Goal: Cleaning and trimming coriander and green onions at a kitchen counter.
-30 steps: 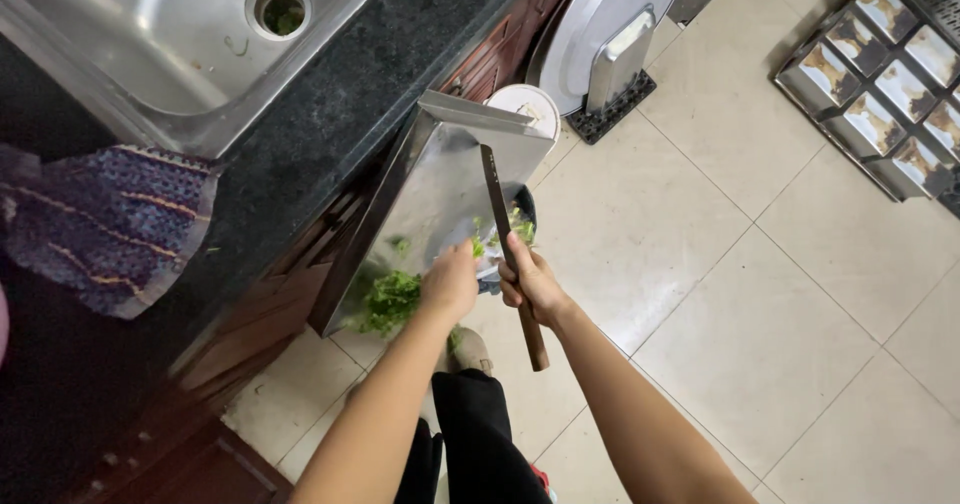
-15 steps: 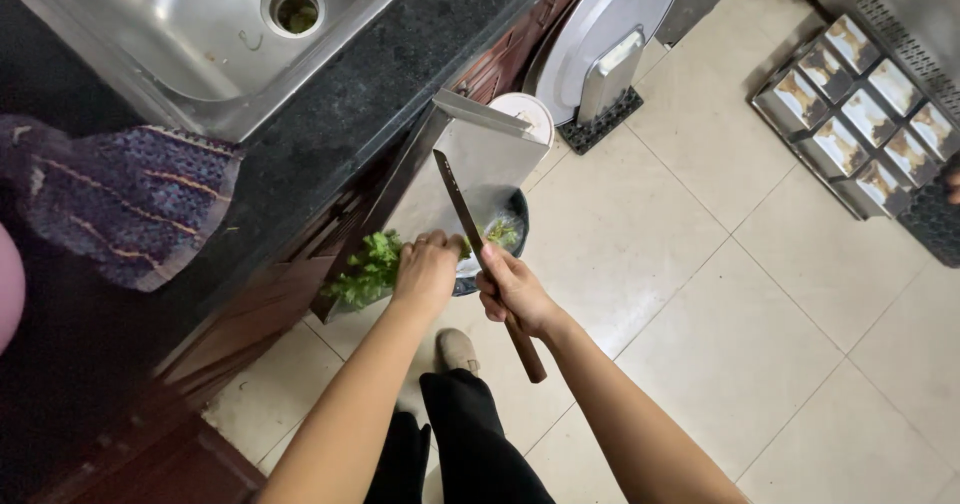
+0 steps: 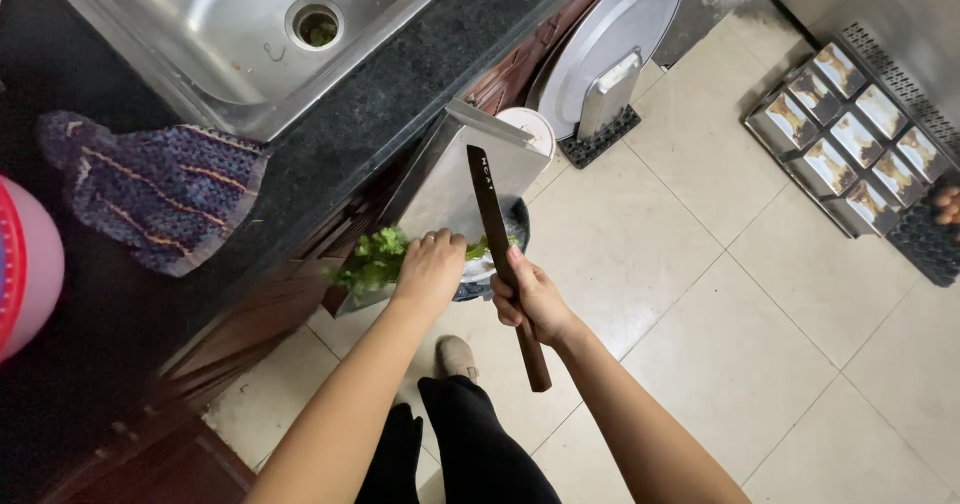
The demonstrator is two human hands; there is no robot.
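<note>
Your left hand (image 3: 432, 267) grips the lower edge of a steel cutting board (image 3: 445, 179), tilting it off the black counter (image 3: 300, 164) so the chopped greens (image 3: 372, 261) slide toward the dark bin (image 3: 515, 226) below. Your right hand (image 3: 530, 299) is closed around a dark-handled knife (image 3: 500, 254), its blade lying flat against the board, apparently to scrape. Left lie a patterned cloth (image 3: 160, 189) and the sink (image 3: 230, 34); right, a tray of moulds (image 3: 845, 129) sits on the tiled floor (image 3: 700, 284).

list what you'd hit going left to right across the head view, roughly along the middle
pink basin → blue patterned cloth → leafy greens → left hand → knife gripped by the right hand → bare floor tiles → tray of small metal moulds
</note>
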